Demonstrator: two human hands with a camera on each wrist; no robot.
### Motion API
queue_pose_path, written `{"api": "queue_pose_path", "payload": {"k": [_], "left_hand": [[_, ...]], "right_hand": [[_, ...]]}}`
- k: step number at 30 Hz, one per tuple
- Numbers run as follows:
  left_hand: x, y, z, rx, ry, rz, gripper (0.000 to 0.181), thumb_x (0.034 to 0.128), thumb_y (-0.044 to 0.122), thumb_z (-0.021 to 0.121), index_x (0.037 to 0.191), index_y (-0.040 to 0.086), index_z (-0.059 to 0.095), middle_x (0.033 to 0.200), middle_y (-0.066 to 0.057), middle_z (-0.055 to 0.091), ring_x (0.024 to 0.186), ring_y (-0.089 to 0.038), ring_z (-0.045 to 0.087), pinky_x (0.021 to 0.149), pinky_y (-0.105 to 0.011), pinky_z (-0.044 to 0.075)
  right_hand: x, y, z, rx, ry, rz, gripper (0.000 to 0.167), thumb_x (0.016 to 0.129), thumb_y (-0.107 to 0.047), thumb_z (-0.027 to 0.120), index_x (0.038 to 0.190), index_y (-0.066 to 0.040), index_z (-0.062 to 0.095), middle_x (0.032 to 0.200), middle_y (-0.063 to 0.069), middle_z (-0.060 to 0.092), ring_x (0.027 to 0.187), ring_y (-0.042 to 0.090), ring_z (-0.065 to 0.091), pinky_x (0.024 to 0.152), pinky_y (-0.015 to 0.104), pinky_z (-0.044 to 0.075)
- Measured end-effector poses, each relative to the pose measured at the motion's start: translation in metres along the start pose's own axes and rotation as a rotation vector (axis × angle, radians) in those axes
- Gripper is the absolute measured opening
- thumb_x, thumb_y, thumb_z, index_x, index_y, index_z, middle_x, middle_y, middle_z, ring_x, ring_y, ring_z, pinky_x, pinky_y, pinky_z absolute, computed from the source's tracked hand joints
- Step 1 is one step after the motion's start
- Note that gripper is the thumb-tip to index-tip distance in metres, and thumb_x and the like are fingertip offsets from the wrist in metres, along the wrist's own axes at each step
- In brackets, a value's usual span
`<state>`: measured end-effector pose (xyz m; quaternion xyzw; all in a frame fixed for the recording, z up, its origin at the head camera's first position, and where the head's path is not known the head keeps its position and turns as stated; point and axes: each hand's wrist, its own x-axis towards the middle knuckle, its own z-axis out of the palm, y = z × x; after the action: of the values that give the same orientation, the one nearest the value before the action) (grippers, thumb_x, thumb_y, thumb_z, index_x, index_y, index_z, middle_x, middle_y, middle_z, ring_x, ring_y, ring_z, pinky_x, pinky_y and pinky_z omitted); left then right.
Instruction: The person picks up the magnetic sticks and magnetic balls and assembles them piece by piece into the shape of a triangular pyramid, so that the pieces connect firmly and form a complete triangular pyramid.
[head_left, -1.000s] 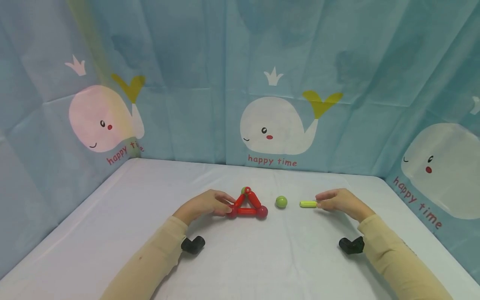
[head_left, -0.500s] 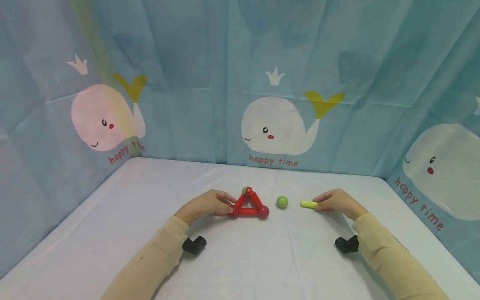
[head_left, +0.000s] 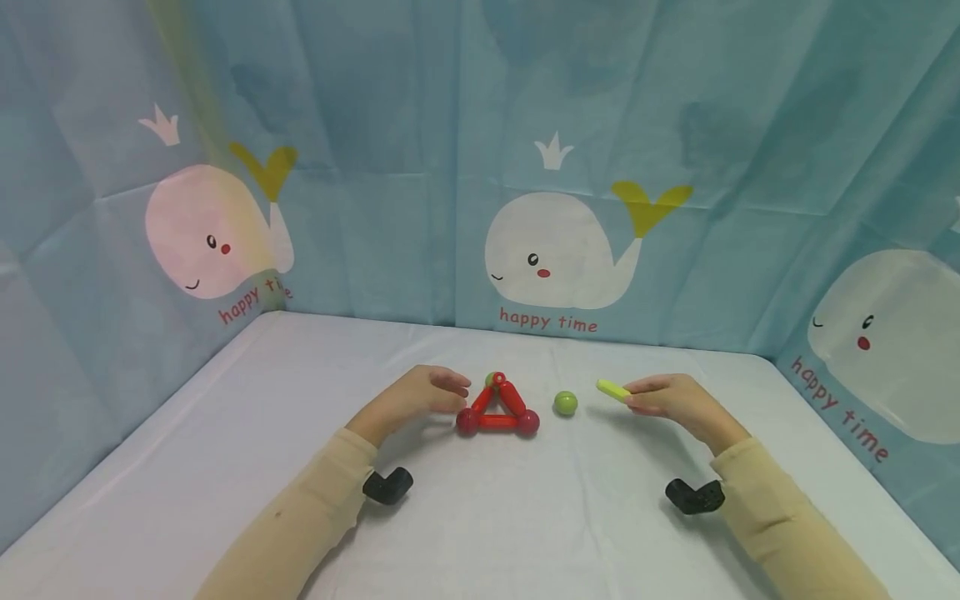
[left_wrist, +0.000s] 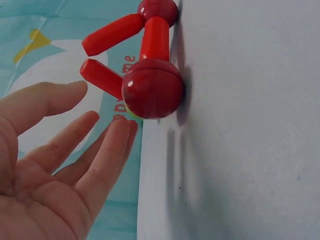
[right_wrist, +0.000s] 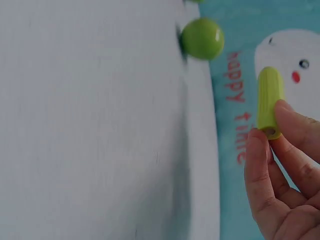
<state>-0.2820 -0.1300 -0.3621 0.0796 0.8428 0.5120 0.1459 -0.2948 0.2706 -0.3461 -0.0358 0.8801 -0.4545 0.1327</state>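
My right hand (head_left: 686,402) pinches a yellow-green ribbed rod (right_wrist: 270,100) between thumb and fingertips, held above the table with its far end tilted up. In the head view, a loose green ball (head_left: 566,403) lies to the left of that rod. My left hand (left_wrist: 65,160) has its fingers apart and holds nothing, just left of a red ball (left_wrist: 152,92). A red rod (head_left: 497,422) joins this ball to a second red ball (head_left: 528,422). From each ball another red rod (left_wrist: 112,35) slants upward; their upper ends are apart in the left wrist view.
Another green ball (head_left: 491,380) sits behind the red pieces, mostly hidden. White cloth covers the table (head_left: 495,517). A blue curtain (head_left: 390,250) with whale prints stands behind and at the sides. Black wrist mounts (head_left: 388,486) stick out beneath both sleeves.
My right hand has taken the yellow-green rod and raised it off the table. My left hand has let go of the red ball and moved slightly up and away.
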Motion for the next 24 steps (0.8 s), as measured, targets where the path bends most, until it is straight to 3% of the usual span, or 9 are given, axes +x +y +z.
{"api": "queue_pose_path", "payload": {"k": [5, 16, 24], "left_hand": [[-0.002, 0.004, 0.002, -0.027, 0.018, -0.021, 0.041, 0.089, 0.02, 0.068, 0.129, 0.011, 0.065, 0.122, -0.005, 0.07, 0.111, -0.019, 0.065, 0.107, -0.051, 0.044], [-0.003, 0.009, 0.009, -0.054, 0.023, -0.019, 0.039, 0.0883, 0.022, 0.071, 0.126, 0.015, 0.067, 0.123, -0.002, 0.069, 0.106, -0.017, 0.065, 0.103, -0.047, 0.05], [-0.003, 0.008, 0.012, -0.073, 0.028, -0.02, 0.038, 0.0887, 0.02, 0.071, 0.126, 0.013, 0.067, 0.123, -0.004, 0.068, 0.108, -0.018, 0.065, 0.1, -0.044, 0.053]], "right_hand": [[-0.004, -0.015, 0.022, 0.074, -0.019, -0.068, 0.047, 0.09, -0.019, 0.073, 0.125, 0.01, 0.062, 0.117, 0.013, 0.071, 0.093, 0.007, 0.071, 0.092, 0.032, 0.057], [-0.001, -0.045, 0.069, 0.111, -0.07, -0.06, 0.039, 0.088, -0.02, 0.075, 0.12, 0.002, 0.069, 0.12, 0.014, 0.071, 0.093, 0.013, 0.071, 0.097, 0.038, 0.055], [0.003, -0.056, 0.094, 0.097, -0.074, -0.084, 0.034, 0.085, -0.02, 0.077, 0.114, -0.003, 0.073, 0.107, 0.008, 0.075, 0.092, 0.014, 0.069, 0.093, 0.038, 0.056]]}}
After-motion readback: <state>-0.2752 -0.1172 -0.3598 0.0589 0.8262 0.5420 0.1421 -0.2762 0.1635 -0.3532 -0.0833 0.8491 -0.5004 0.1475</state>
